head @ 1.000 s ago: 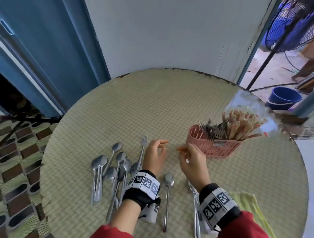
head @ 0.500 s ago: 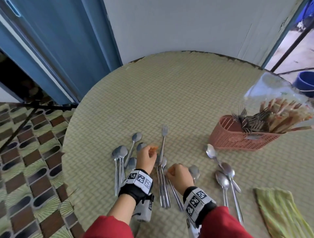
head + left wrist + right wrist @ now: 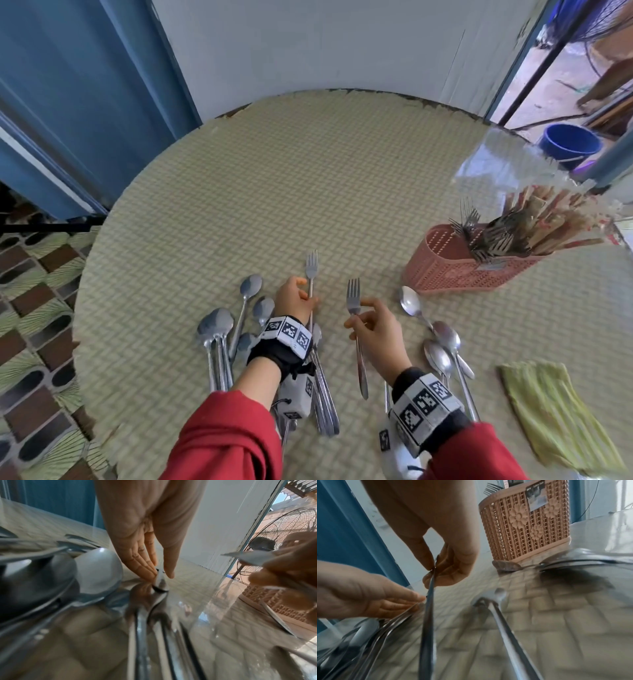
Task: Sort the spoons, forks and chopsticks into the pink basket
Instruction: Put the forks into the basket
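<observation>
The right hand (image 3: 375, 334) pinches a fork (image 3: 354, 301) by its neck between thumb and fingers, tines pointing away from the person, handle trailing back toward the wrist; this grip is plainly closed on the metal. The left hand (image 3: 294, 296) has its fingers (image 3: 144, 566) laid around the shaft of a second fork (image 3: 311, 270) that lies on the table (image 3: 342, 192), fingertips and thumb meeting on it. Loose spoons (image 3: 219, 329) lie heaped to the left of that hand, and three more spoons (image 3: 442, 342) lie to the right. The pink basket (image 3: 455, 270) stands on the table further right, already holding forks and wrapped chopsticks (image 3: 544, 219). A green cloth (image 3: 555, 414) lies at the near right
</observation>
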Tool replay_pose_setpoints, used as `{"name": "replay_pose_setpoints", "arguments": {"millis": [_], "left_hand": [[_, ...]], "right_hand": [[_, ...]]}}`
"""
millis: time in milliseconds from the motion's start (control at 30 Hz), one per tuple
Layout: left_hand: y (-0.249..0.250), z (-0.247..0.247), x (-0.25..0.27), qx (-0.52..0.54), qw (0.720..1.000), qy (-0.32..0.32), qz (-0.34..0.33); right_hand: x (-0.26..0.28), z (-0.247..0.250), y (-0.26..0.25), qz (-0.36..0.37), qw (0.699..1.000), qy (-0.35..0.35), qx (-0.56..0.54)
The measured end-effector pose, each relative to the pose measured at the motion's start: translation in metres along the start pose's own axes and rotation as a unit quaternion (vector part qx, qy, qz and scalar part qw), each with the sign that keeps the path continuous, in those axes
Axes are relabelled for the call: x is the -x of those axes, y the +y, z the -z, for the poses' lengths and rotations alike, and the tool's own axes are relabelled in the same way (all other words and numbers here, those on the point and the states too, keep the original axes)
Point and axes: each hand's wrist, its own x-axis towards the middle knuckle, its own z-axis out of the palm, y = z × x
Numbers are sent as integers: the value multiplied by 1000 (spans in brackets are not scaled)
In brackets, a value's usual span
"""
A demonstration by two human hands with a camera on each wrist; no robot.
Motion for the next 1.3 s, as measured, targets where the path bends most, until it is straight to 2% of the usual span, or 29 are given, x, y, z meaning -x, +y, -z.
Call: {"name": "replay_pose_setpoints", "arguments": {"millis": [167,300,467,667,767,867,933,1033,1167,1233,1300], "left_hand": [[8,-4,-2,8,999,9,48],[25,-1,5,17,1000,9,20],[65,-1,38,128,987,-22,-91],[126,-9,73,314,940,-102,-85],[152,-11,87,317,934,-80,-142],[174,-12,95,263,942,-46,-203],[187,-13,97,210,946,-4,-246],[206,-12,102,173,935,75,-300],[230,-12,110,222,916,112,-315],[239,-15,111,245,903,130,-327],[247,-19,110,266,896,132,-329]], "right_hand": [[-3,12,-7,-2,999,20,-31],[0,28,-23,19,996,35,-74],[3,59,-50,69,986,79,-131],[11,111,-93,154,971,146,-107],[15,136,-110,197,961,173,-86],[18,160,-124,230,950,200,-62],[21,175,-132,252,941,215,-68],[21,197,-141,277,929,240,-45],[21,225,-155,323,898,300,6],[19,236,-159,350,878,327,6],[15,243,-159,362,871,333,-4]]}}
